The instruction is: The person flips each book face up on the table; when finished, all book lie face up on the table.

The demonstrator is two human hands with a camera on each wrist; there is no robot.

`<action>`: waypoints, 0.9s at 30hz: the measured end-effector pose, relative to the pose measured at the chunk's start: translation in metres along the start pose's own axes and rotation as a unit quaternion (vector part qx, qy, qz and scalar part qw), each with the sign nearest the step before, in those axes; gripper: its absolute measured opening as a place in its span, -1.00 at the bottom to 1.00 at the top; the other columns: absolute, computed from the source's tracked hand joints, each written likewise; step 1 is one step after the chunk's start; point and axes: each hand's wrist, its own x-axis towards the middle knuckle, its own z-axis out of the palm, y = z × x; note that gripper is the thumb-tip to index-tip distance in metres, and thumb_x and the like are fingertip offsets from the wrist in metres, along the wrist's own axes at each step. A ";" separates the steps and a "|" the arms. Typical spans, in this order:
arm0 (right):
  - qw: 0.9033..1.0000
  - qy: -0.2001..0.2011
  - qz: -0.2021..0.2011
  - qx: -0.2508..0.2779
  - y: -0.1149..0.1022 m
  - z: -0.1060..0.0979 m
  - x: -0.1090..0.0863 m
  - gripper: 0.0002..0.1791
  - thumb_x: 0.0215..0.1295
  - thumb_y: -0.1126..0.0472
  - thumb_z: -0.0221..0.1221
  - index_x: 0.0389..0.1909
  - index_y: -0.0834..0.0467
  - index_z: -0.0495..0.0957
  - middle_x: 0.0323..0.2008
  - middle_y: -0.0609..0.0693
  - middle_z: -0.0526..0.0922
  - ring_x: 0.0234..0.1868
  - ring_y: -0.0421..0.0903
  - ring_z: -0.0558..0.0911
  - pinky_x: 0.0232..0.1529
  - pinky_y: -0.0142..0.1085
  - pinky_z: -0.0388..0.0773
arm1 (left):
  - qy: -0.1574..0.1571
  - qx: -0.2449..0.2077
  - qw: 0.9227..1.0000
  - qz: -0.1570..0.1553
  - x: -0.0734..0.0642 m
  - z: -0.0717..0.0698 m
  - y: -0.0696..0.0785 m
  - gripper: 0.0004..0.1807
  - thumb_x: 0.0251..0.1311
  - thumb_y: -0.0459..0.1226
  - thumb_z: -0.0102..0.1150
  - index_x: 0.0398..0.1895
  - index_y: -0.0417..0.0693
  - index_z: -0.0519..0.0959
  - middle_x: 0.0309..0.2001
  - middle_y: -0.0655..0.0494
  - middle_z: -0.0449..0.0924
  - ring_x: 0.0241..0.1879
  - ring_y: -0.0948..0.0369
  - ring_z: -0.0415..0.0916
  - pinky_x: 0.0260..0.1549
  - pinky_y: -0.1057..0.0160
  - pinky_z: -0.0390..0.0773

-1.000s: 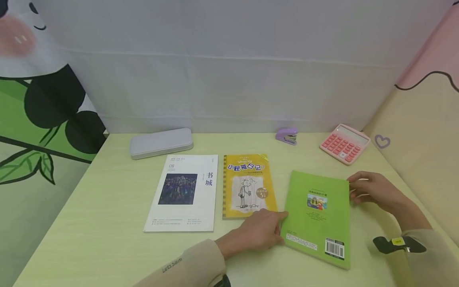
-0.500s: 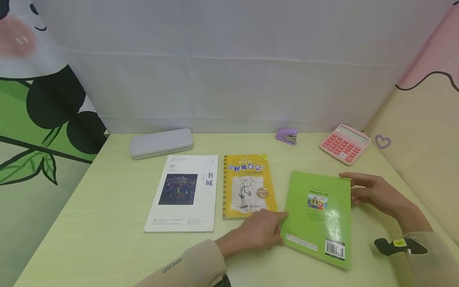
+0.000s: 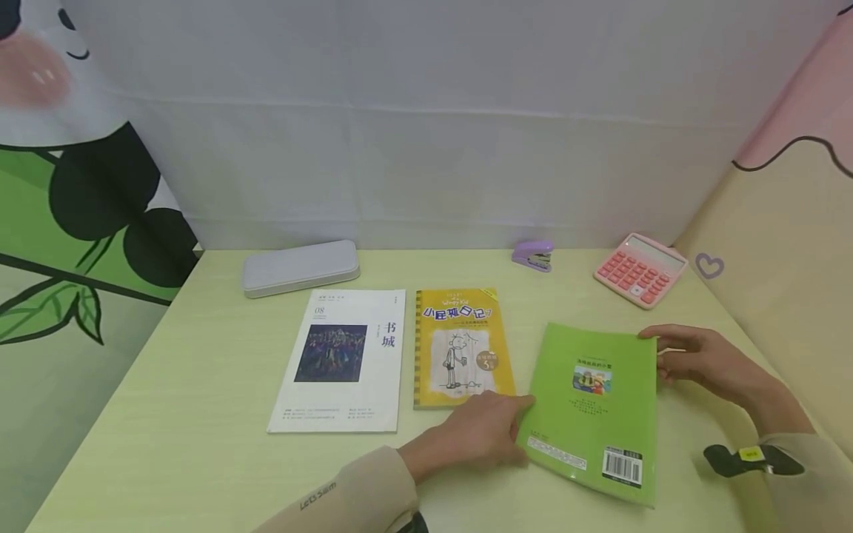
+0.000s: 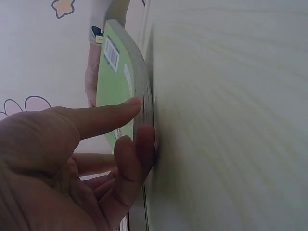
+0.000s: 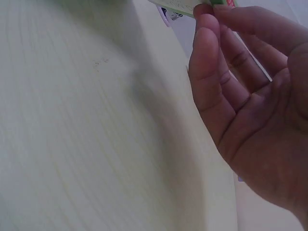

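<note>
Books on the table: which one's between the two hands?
The green book, farthest right, between left hand and right hand; the yellow book and white book lie farther left.

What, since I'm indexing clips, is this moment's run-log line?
left hand: touches left edge of green book; right hand: pinches its far right corner; yellow book: flat on table

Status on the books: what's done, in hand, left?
Done, seemingly: white paper magazine and yellow illustrated book lie flat, side by side.
In hand: rectangular green paperback book; left hand holds its near-left corner, right hand pinches its far-right corner.
Remaining: probably letting go; both hands touch it.
</note>
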 end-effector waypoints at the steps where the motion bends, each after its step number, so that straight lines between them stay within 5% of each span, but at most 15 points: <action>1: 1.000 -0.005 -0.002 0.010 -0.001 -0.001 -0.001 -0.41 0.46 0.53 0.09 0.25 -0.19 0.61 -0.04 -0.12 0.77 -0.17 -0.16 0.76 -0.10 -0.25 0.76 | 0.000 0.008 1.000 0.001 0.000 0.000 0.000 -0.24 0.02 -0.18 0.65 0.35 0.07 0.54 -0.53 0.28 0.50 -0.58 0.34 0.40 -0.53 0.41 0.43; 7: 0.997 -0.034 -0.023 0.066 -0.005 -0.004 -0.001 -0.39 0.46 0.60 0.00 0.22 -0.11 0.65 -0.09 -0.07 0.80 -0.19 -0.17 0.77 -0.15 -0.28 0.75 | 0.003 0.049 0.999 -0.001 0.000 0.003 0.001 -0.09 -0.05 -0.05 0.68 0.42 0.07 0.48 -0.13 0.22 0.68 -0.36 0.35 0.44 -0.35 0.41 0.46; 11: 0.994 -0.038 -0.035 0.093 -0.010 -0.004 0.000 -0.38 0.45 0.63 -0.03 0.21 -0.06 0.67 -0.14 -0.05 0.80 -0.21 -0.17 0.77 -0.16 -0.29 0.75 | 0.013 0.062 0.998 -0.005 -0.001 0.005 0.002 0.00 -0.06 0.01 0.68 0.50 0.06 0.42 -0.04 0.19 0.70 -0.32 0.36 0.45 -0.32 0.40 0.47; 15: 0.992 -0.034 -0.042 0.111 -0.016 -0.004 0.002 -0.38 0.45 0.65 -0.04 0.19 -0.03 0.69 -0.20 -0.03 0.80 -0.25 -0.16 0.77 -0.17 -0.30 0.75 | 0.029 0.077 0.997 -0.002 -0.003 0.008 0.002 -0.04 -0.05 0.01 0.68 0.47 0.07 0.45 -0.07 0.18 0.69 -0.35 0.35 0.44 -0.37 0.41 0.45; 23: 0.994 -0.003 -0.059 0.096 -0.028 -0.001 0.004 -0.42 0.45 0.65 0.01 0.16 0.00 0.71 -0.25 -0.04 0.82 -0.28 -0.15 0.79 -0.21 -0.30 0.75 | 0.047 0.096 0.994 0.030 -0.004 0.006 -0.001 -0.43 0.05 -0.05 0.63 0.13 0.09 0.62 -0.30 0.24 0.64 -0.43 0.36 0.40 -0.43 0.41 0.42; 27: 0.994 0.023 -0.064 0.086 -0.033 0.001 0.003 -0.45 0.45 0.64 0.03 0.13 0.02 0.73 -0.26 -0.04 0.84 -0.29 -0.15 0.79 -0.21 -0.32 0.74 | 0.051 0.083 0.994 0.042 -0.006 0.002 -0.003 -0.42 0.09 -0.07 0.60 0.22 0.12 0.67 -0.16 0.29 0.76 -0.35 0.39 0.50 -0.29 0.42 0.51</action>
